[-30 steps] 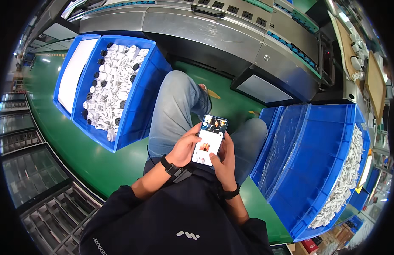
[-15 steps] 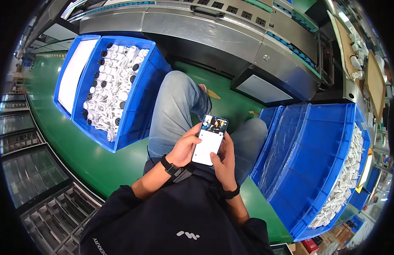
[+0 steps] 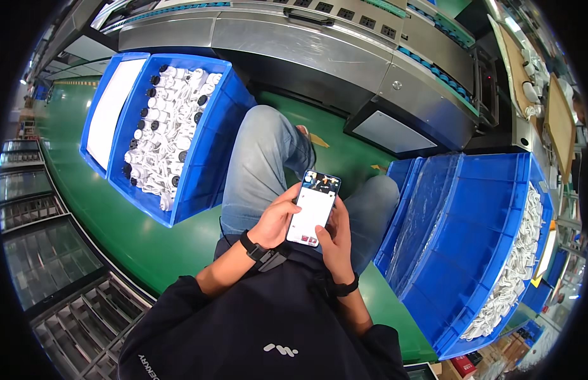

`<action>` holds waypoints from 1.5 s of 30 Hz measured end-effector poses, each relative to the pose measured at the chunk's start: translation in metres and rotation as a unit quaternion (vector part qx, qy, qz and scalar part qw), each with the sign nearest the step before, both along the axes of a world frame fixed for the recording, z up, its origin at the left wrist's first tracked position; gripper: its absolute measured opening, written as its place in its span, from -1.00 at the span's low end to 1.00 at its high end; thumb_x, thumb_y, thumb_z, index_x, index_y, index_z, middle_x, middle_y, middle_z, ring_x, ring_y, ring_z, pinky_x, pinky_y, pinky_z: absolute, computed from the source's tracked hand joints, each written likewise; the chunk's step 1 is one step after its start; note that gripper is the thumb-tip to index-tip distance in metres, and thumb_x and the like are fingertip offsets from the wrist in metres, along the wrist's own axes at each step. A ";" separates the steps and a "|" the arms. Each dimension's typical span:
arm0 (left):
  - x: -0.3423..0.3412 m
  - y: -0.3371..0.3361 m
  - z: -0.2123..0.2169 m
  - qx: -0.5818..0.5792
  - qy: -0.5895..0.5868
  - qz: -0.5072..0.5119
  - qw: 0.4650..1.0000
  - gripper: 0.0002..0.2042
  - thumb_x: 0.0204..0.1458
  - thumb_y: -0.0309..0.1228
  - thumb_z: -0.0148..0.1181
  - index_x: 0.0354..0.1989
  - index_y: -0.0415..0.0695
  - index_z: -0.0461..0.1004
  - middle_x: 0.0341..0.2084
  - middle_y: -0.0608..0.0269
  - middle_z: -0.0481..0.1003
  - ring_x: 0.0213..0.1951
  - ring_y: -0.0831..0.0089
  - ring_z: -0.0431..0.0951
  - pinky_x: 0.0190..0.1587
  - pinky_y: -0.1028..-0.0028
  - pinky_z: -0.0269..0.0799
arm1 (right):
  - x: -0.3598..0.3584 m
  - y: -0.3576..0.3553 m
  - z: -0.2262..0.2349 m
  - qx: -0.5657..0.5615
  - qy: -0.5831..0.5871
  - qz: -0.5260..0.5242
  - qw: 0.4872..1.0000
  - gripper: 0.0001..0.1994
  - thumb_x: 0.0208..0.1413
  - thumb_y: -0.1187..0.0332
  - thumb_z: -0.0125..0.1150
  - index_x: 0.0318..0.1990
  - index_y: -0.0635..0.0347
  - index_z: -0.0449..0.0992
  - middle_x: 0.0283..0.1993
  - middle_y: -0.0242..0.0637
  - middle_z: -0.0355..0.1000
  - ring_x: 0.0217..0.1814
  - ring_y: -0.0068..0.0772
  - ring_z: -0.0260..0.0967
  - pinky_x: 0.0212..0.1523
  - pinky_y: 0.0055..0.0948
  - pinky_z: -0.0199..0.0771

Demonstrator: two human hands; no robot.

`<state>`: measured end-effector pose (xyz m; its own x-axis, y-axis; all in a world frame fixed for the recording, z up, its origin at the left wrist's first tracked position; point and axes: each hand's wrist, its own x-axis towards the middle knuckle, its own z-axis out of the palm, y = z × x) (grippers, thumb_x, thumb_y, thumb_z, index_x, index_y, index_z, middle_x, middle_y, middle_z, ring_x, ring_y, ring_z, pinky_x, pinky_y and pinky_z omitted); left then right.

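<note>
A smartphone [image 3: 308, 215] with a lit screen is held upright above my lap, between my knees. The upper strip of its screen is a dark picture; below that it is mostly white, with small red thumbnails at the bottom. My left hand [image 3: 273, 223] grips its left side, the thumb lying over the screen's edge. My right hand [image 3: 336, 246] wraps the lower right side, with its thumb at the lower part of the screen. The fingers behind the phone are mostly hidden. Dark bands circle both wrists.
To my left stands a blue bin [image 3: 196, 152] of white corded devices with black parts. On the right, another blue bin [image 3: 455, 221] holds white cables [image 3: 512, 272] along its far side. A metal machine bench [image 3: 306, 47] with sockets runs ahead. Green floor [image 3: 72, 145] lies around.
The phone's screen content has shifted: the top picture differs and small red thumbnails now show at the bottom. My right thumb has moved slightly; both hands otherwise stay in place.
</note>
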<state>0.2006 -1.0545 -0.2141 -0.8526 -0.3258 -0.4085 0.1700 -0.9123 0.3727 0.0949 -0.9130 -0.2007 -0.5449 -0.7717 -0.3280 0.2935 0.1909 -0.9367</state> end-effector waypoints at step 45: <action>0.002 0.003 -0.001 -0.044 -0.032 -0.005 0.999 -0.36 0.07 -0.60 -0.03 0.43 -0.24 0.17 0.20 0.08 0.48 0.18 0.28 0.55 0.24 0.30 0.48 | 0.000 0.000 0.004 -0.009 -0.002 0.007 1.000 -0.28 0.23 0.57 0.11 0.54 0.28 0.01 0.36 -0.13 0.32 0.38 -0.30 0.32 0.32 -0.33 0.32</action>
